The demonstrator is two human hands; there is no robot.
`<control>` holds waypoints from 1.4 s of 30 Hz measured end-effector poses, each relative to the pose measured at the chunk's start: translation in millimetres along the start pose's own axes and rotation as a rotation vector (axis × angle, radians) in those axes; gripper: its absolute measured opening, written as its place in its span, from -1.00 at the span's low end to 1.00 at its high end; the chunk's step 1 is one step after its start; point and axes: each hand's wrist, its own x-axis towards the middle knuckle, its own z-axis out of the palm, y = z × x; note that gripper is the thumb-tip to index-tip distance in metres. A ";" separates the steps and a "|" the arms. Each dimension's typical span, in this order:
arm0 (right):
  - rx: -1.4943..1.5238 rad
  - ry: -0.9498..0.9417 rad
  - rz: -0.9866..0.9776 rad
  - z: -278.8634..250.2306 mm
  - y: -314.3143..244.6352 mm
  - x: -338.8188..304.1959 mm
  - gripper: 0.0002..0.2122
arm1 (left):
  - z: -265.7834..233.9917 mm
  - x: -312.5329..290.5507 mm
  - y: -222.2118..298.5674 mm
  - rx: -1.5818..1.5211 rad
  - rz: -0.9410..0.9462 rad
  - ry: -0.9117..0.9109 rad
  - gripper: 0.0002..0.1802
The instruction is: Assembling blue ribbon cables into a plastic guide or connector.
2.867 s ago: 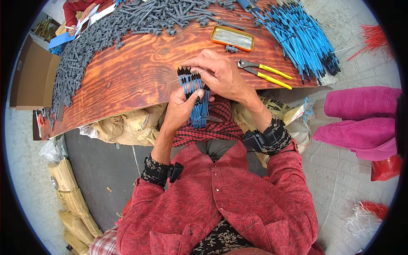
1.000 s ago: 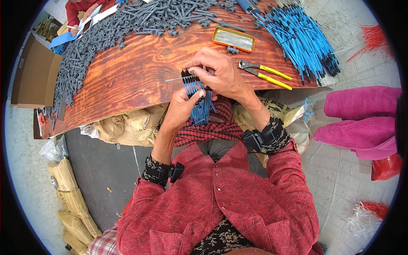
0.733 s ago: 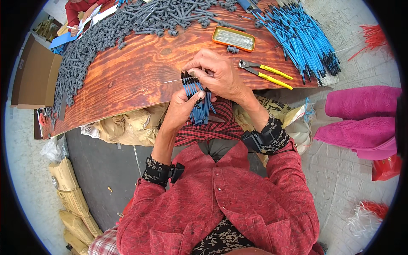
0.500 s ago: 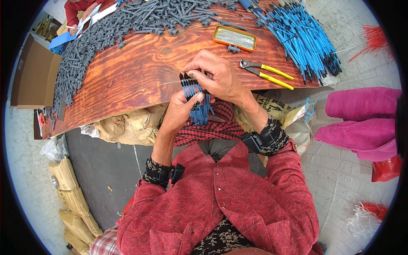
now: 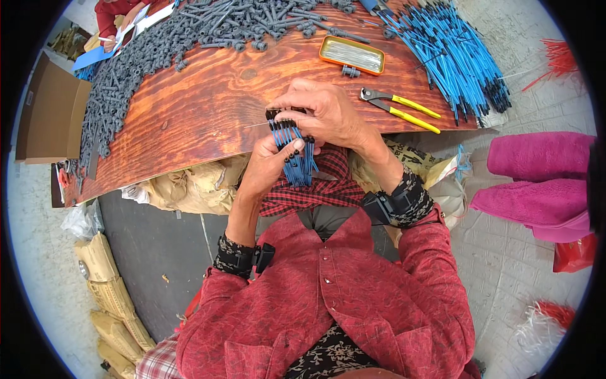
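Observation:
My left hand is closed around a row of thin blue tubes with black ends, held above my lap at the table's edge. The thumb presses across their front. Pressed to the black ends from above is my right hand, its fingers bent and pinching there. A thin straight wire sticks out to the left beside the black ends. My right fingers partly cover those ends, so I cannot make out exactly how the wire runs among them.
On the wooden table lie yellow-handled pincers, an orange-rimmed tin of thin wires, a blue tube heap and many grey plastic fittings. A cardboard box stands left. Another person's hand holds a pen, far left.
My right fingers have shifted over the black ends, with the forefinger now reaching further left across them. My left hand keeps its hold, and the view has moved slightly.

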 end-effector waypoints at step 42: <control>-0.099 0.161 -0.057 9.6 2.0 3.5 -0.89 | -1.7 0.7 8.8 -0.051 -0.095 0.037 -0.79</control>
